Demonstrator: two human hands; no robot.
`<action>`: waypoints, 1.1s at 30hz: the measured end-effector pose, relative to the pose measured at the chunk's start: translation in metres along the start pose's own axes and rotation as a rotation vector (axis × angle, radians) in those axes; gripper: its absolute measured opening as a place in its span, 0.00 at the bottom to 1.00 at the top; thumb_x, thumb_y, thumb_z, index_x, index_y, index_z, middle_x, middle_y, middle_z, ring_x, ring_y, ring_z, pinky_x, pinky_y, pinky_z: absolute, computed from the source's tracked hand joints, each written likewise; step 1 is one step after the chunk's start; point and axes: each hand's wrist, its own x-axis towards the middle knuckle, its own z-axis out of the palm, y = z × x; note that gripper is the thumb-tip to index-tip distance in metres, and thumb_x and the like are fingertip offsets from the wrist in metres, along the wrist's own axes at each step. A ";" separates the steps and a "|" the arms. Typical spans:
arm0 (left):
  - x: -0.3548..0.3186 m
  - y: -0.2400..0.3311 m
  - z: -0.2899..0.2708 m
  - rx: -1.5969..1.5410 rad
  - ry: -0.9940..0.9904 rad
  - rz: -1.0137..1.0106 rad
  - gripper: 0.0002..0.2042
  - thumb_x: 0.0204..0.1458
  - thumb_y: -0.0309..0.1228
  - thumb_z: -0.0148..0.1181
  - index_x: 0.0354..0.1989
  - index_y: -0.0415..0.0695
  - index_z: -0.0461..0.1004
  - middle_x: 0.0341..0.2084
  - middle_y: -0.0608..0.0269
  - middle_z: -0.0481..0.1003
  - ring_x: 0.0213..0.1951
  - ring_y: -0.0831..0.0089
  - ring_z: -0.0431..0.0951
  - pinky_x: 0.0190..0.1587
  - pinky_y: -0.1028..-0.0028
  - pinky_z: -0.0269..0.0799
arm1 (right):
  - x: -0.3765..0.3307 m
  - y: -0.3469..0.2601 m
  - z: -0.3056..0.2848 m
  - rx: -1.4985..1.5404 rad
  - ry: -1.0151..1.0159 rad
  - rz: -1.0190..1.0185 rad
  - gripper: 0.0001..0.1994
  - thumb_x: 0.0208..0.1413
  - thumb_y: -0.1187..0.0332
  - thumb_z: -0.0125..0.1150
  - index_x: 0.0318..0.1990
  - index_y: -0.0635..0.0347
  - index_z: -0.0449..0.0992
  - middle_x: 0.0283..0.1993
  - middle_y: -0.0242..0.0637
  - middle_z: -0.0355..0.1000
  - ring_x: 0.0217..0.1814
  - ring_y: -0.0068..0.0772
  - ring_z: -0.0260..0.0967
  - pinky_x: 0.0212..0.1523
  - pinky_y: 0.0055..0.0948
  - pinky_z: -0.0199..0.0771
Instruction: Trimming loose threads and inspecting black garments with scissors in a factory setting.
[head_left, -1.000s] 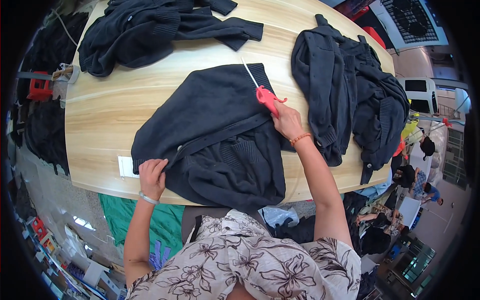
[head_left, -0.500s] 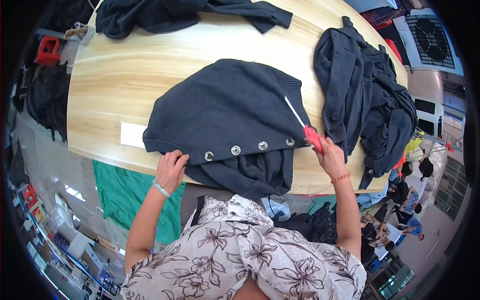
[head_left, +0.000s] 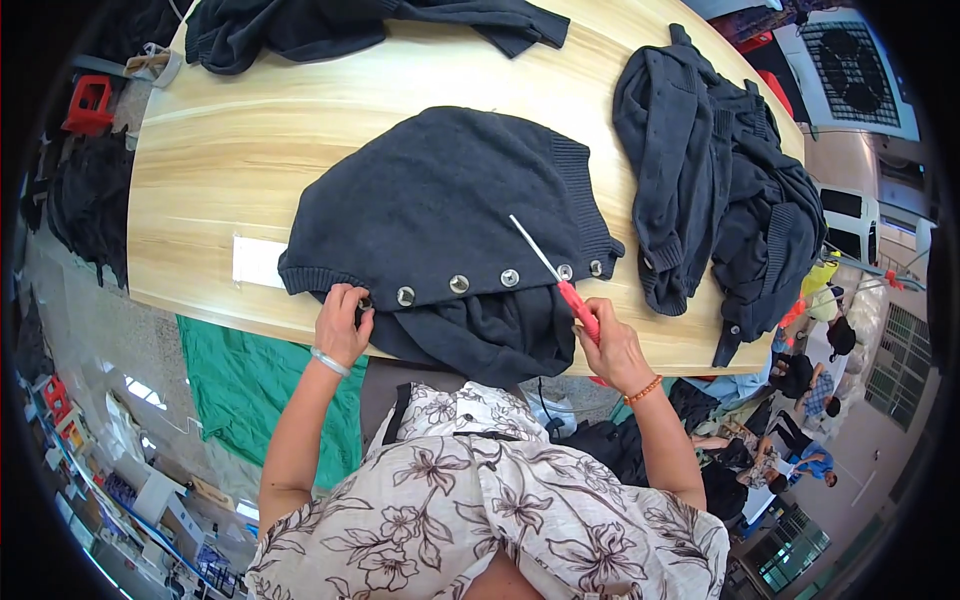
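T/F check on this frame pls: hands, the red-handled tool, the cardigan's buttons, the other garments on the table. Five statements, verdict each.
1. The right hand holds a red-handled tool with a pale shaft. True.
2. The left hand rests flat on bare wood, clear of any fabric. False: it grips the dark cardigan at its buttoned edge.
3. A row of metal buttons shows along the cardigan's near edge. True.
4. The tool's tip points toward the person's body. False: it points away, over the cardigan.
5. A heap of dark garments lies on the table to the person's right. True.
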 end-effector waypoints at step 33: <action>0.027 0.072 0.006 0.060 0.044 0.213 0.26 0.37 0.26 0.72 0.51 0.44 0.75 0.37 0.57 0.70 0.36 0.60 0.71 0.38 0.65 0.69 | -0.045 0.075 -0.001 0.234 0.245 0.232 0.14 0.59 0.75 0.57 0.51 0.61 0.64 0.44 0.51 0.75 0.48 0.57 0.74 0.46 0.41 0.73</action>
